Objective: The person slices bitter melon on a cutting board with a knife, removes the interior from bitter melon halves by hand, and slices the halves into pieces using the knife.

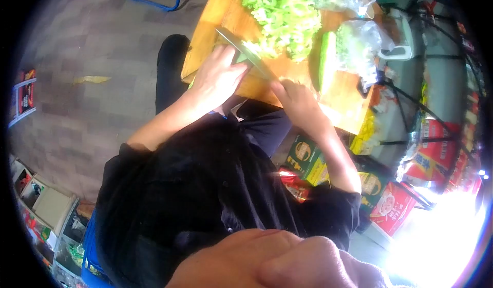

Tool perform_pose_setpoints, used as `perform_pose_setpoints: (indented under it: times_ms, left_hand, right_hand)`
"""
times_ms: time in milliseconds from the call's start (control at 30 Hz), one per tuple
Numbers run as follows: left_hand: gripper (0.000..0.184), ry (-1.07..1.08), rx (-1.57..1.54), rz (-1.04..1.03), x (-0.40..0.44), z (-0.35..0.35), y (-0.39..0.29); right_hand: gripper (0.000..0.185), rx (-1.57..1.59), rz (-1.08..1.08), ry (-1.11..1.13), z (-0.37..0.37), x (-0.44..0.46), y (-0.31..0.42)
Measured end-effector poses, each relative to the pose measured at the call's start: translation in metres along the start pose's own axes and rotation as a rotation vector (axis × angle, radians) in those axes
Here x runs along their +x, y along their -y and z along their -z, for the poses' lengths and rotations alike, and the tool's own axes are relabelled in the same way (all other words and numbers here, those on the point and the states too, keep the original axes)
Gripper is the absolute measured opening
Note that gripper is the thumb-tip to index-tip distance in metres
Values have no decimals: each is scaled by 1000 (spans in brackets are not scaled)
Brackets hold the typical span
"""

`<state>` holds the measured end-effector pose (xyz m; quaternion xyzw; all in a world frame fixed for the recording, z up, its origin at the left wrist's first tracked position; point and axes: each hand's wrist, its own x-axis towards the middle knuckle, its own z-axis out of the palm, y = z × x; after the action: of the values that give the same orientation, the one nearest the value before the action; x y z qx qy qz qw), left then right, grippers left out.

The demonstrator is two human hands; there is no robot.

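My right hand (298,100) is wrapped round the handle of a knife (246,53), whose blade points up and left over a wooden board (205,34). Beside the blade, my left hand (218,75) has its fingers curled on a green vegetable piece (240,58), mostly hidden by the fingers and blade. A large heap of sliced green vegetable (287,16) lies beyond the knife. To the right of the heap lies a long green vegetable (326,59), uncut as far as it shows.
Clear plastic bags (359,41) lie on the board's right side, near a white plastic handle (403,41). Black metal racks and boxes (434,144) stand at the right. Top left shows a blue chair frame (154,3); storage bins (54,206) stand lower left.
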<state>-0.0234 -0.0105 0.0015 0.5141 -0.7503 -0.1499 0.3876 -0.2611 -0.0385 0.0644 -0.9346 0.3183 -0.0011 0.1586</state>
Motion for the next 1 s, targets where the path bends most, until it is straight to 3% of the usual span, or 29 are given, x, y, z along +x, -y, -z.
perform_pose_setpoints:
  times_ms: [133,200,333,400,533,600,700,833,900,1000]
  left_hand:
    - [19,-1,13,-1,-1,-4,3]
    - [11,-101,50,-65,-3,-5,2]
    - [10,-71,5,-34,-5,-9,6]
    - [9,-173,-11,-77,0,-6,2]
    - [11,-148,-13,-66,-1,-6,2]
    - [14,-132,-8,-52,-2,-6,2]
    - [17,-120,-4,-71,-1,-5,3]
    - [23,-55,23,-16,-6,-6,2]
    - [25,-9,58,17,-7,-7,5]
    - [25,-118,60,-43,-4,-4,1]
  right_hand:
    - [28,91,-80,-29,-14,49,-4]
    - [32,374,-472,219,9,61,8]
    - [34,226,-491,108,20,9,20]
    - [25,163,-238,177,31,-14,22]
    - [26,103,-280,229,20,-28,15]
    - [26,-11,-44,72,6,-10,6]
    - [26,150,-96,-45,-18,37,-2]
    - [26,161,-123,-2,-11,50,-2]
    - [28,279,-350,144,15,34,14]
    - [29,246,-230,86,38,2,32]
